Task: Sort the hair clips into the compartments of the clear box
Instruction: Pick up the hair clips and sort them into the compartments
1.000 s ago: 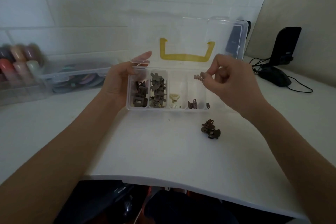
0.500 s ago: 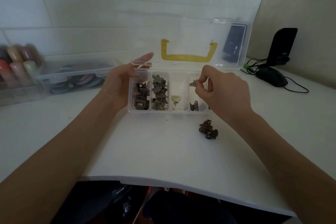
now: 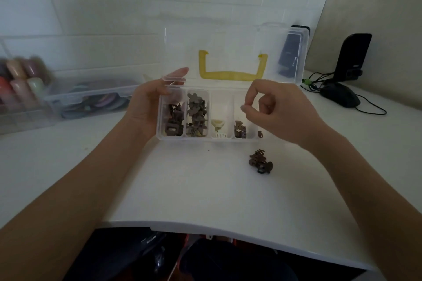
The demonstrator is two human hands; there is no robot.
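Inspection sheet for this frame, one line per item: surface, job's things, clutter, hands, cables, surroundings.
Surface: white table.
Job's things: clear box open, lid up; clips in its compartments; loose brown clips on table in front of it.
Clutter: storage bin at left, blurred.
Hands: left hand grips box's left end; right hand over box, fingertips together, nothing seen held.
Cables: black cord from mouse.
Surroundings: white tiled wall.

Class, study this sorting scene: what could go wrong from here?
The clear box has its lid upright, steadied only by the left hand; letting go might tip it. The brown clips left on the white table look alike, so they might be dropped into the wrong compartment.
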